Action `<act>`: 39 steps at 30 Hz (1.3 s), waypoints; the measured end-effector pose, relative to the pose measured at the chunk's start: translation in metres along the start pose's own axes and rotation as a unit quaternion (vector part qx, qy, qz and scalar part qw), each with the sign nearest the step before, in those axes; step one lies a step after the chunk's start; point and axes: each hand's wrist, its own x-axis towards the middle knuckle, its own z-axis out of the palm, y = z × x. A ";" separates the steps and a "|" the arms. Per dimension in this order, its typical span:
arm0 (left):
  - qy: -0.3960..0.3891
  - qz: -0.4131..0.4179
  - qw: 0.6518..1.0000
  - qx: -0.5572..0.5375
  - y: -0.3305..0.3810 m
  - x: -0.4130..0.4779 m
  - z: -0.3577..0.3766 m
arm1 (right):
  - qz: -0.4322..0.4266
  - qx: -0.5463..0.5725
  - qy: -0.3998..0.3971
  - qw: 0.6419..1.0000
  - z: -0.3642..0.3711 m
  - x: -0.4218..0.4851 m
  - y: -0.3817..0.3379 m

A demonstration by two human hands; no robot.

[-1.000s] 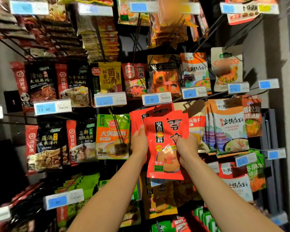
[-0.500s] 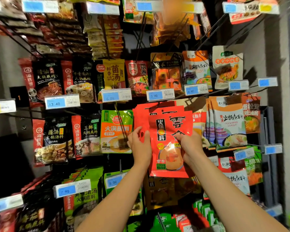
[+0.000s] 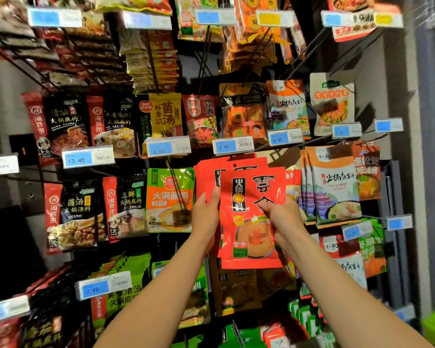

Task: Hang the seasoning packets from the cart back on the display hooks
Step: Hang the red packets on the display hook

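The red seasoning packet point(image 3: 251, 217) has come up a little against the matching red stack point(image 3: 206, 177) behind it, top edge nearer the 3.90 price tag point(image 3: 232, 146). Left hand point(image 3: 206, 217) grips its left edge, right hand point(image 3: 279, 217) pinches the front. It looks not yet threaded onto the hook, which is hidden.

The head camera faces forward, apparently tilted slightly up, close to the display rack point(image 3: 397, 197).

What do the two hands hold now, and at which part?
Both hold the front red packet. The left hand grips its left edge; the right hand pinches its right side near the middle.
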 end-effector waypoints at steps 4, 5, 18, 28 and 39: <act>0.033 -0.016 0.998 -0.051 0.003 0.001 0.001 | -0.069 -0.088 -0.008 0.994 -0.003 -0.001 0.008; 0.040 -0.026 0.997 -0.064 0.004 0.002 0.002 | -0.085 -0.108 -0.008 0.990 -0.003 -0.001 0.009; 0.099 0.029 0.995 -0.016 0.004 0.035 0.008 | -0.087 -0.147 0.035 0.985 0.007 0.030 0.007; 0.095 0.009 0.995 -0.005 0.004 0.052 0.014 | -0.102 -0.167 0.064 0.979 0.012 0.041 0.002; 0.121 0.011 0.993 0.007 -0.006 0.054 0.013 | -0.085 -0.161 0.047 0.982 0.014 0.052 0.012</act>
